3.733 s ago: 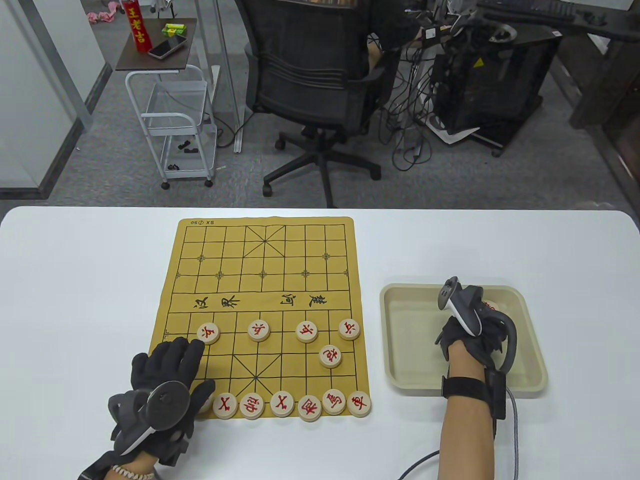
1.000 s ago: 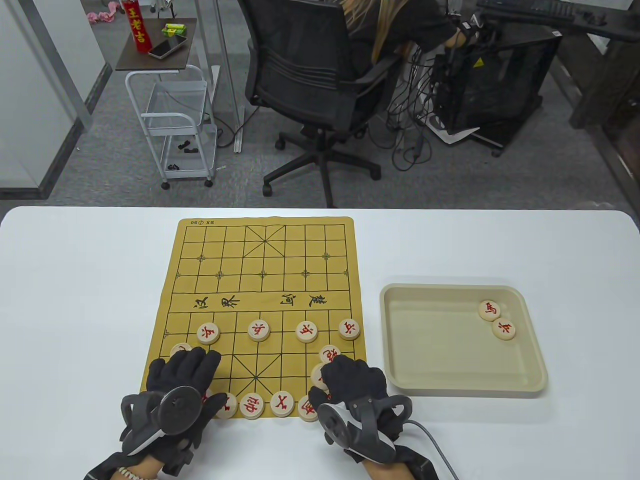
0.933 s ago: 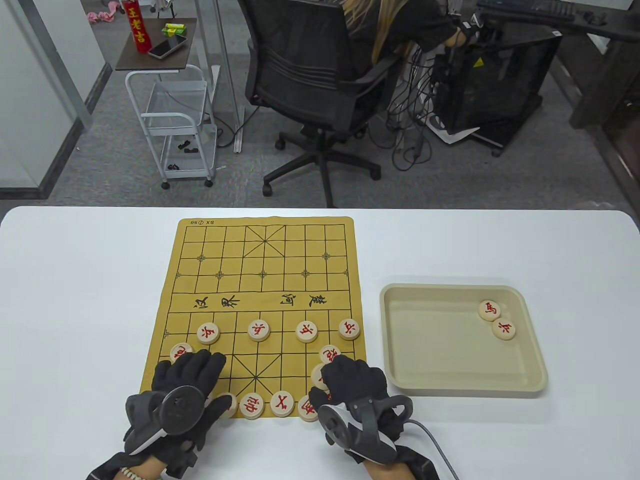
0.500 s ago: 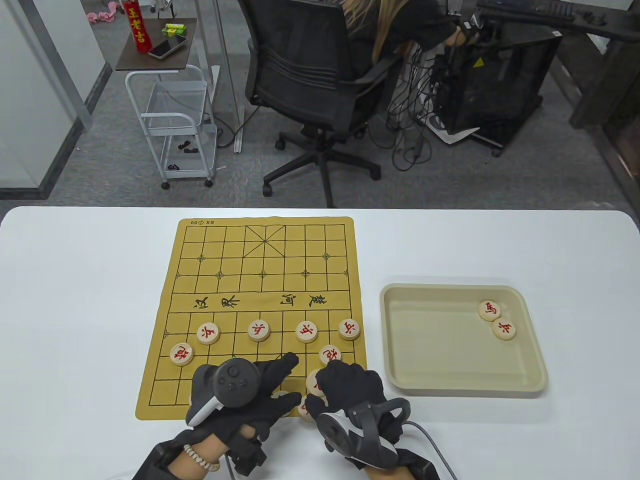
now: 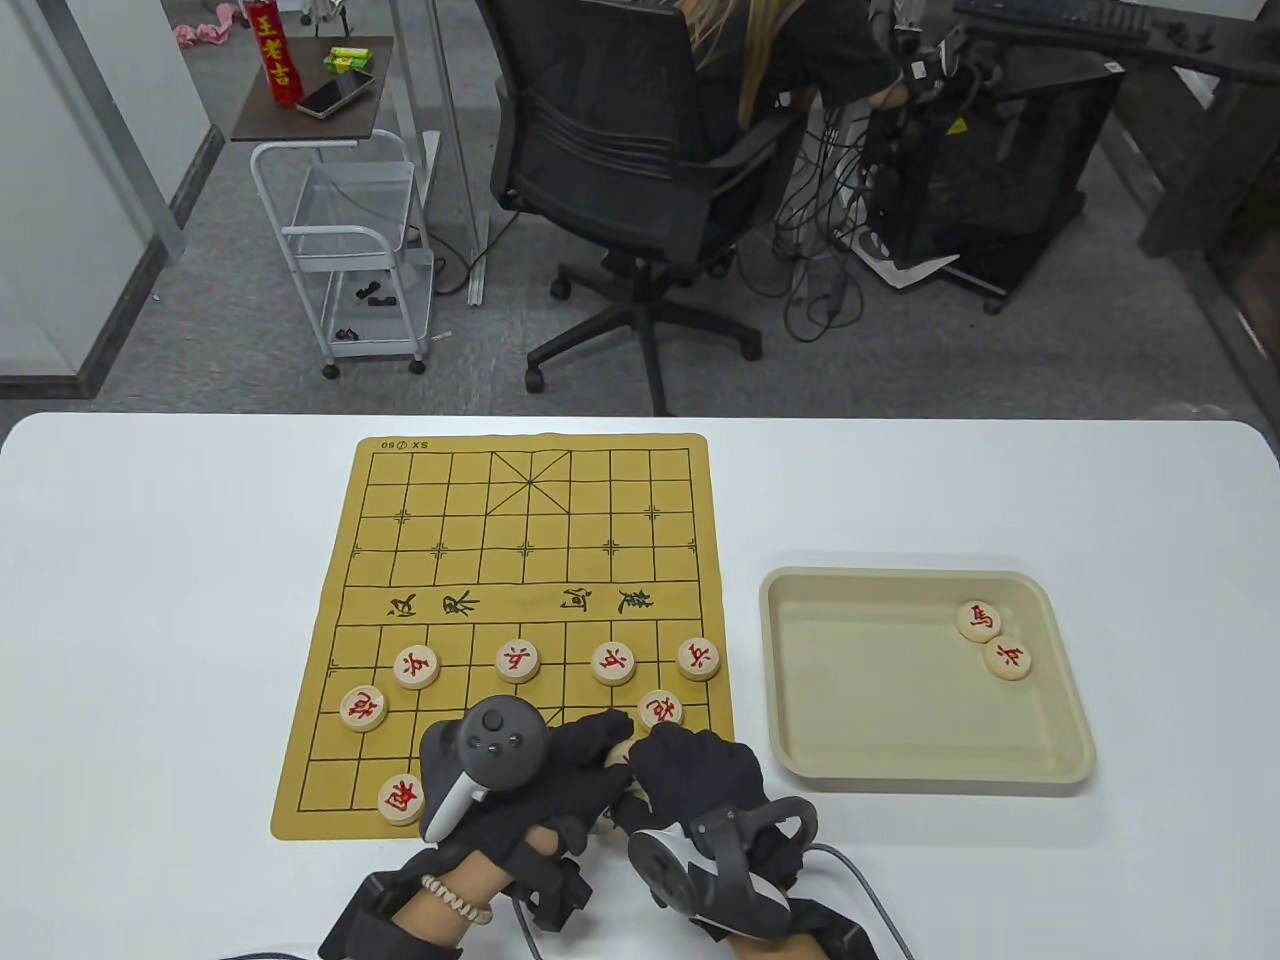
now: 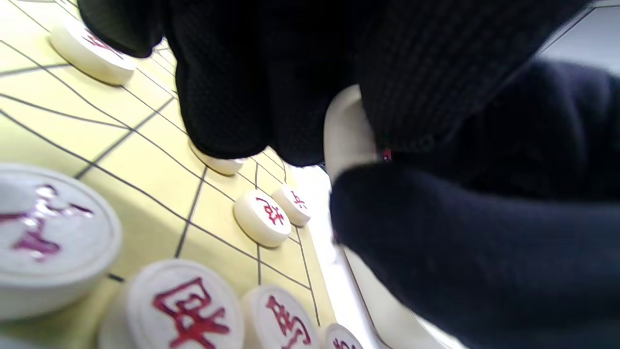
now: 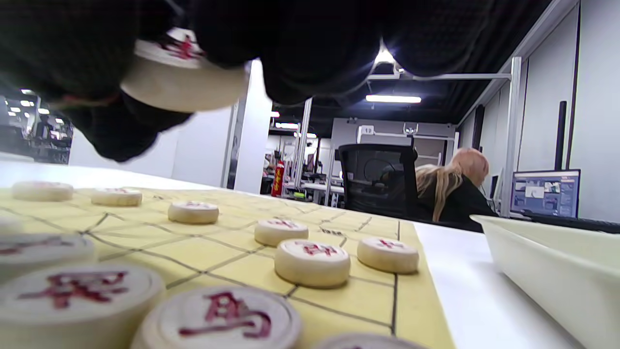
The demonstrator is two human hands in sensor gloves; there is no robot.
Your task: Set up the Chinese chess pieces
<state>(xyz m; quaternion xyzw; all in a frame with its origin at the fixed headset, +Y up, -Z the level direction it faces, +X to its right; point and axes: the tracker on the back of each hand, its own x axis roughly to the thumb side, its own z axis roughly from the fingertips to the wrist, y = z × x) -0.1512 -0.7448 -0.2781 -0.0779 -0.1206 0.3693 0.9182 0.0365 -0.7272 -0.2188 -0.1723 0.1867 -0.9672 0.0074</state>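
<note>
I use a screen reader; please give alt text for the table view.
Two gloved hands, left hand and right hand, meet over a yellow chess board with round pieces; two more pieces lie in a beige tray.

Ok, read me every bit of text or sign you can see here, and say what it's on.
"SX 50", upside down: chess board corner.
"楚河", "汉界": river band.
"王老吉": red can.
"相": near-left piece.
"炮": left cannon piece.
"兵": soldier row.
"馬": upper tray piece.
"兵": lower tray piece.
Warning triangle: black case; symbol too small.
Green box print: too small.
</note>
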